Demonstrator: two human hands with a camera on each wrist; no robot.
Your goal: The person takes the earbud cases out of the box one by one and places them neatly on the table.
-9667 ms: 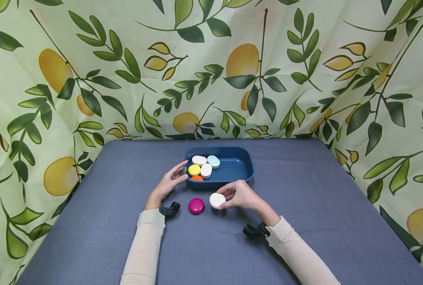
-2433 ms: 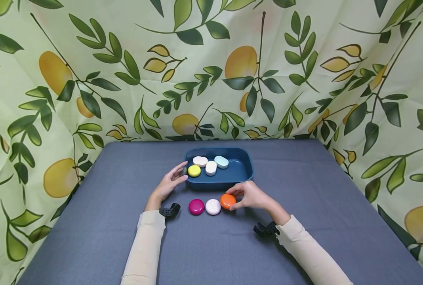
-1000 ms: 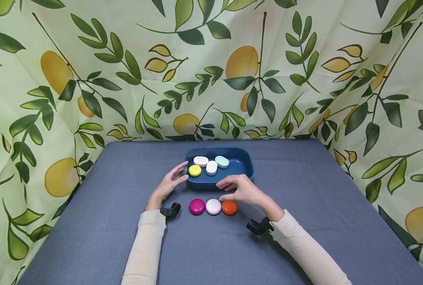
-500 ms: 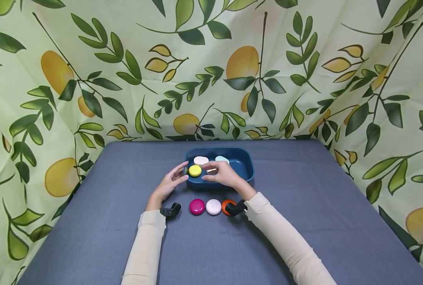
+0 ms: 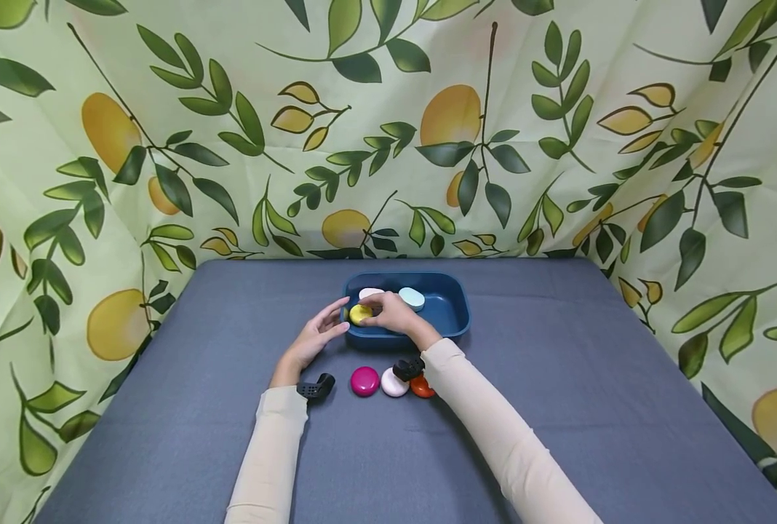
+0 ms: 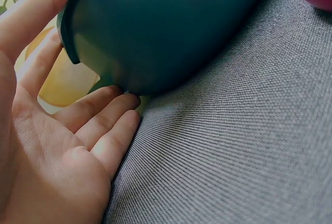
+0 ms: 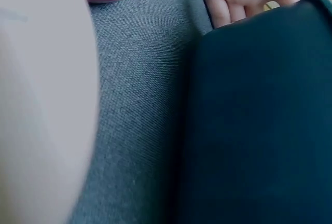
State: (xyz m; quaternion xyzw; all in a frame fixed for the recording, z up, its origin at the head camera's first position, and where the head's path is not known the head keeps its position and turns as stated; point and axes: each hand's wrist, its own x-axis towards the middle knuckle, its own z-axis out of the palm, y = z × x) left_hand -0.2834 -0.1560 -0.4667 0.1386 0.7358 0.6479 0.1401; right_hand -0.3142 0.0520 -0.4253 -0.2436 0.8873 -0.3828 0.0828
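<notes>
In the head view, my left hand (image 5: 311,339) rests against the left end of a dark blue plastic bin (image 5: 455,334). The left wrist view has its fingers (image 6: 92,111) loosely spread along the bin's wall (image 6: 155,32). Inside the bin, thumb and fingers of my right hand (image 5: 388,311) pinch a yellow round tablet-shaped piece (image 5: 359,314) at the left end. Behind that hand lie a pale pink oval piece (image 5: 369,292) and a light blue oval piece (image 5: 412,298). The white oval piece is hidden by the hand.
On the grey cloth-covered table (image 5: 532,378), before the bin, a row holds a magenta round piece (image 5: 364,381), a white one (image 5: 393,383) and an orange one (image 5: 422,387). My right wrist camera (image 5: 408,369) hangs over the latter two. A leaf-patterned curtain (image 5: 388,211) stands behind.
The white and orange round pieces now stand beside the magenta one. My right hand left the orange piece and moved up-left into the bin, onto the yellow piece. The left hand stayed put.
</notes>
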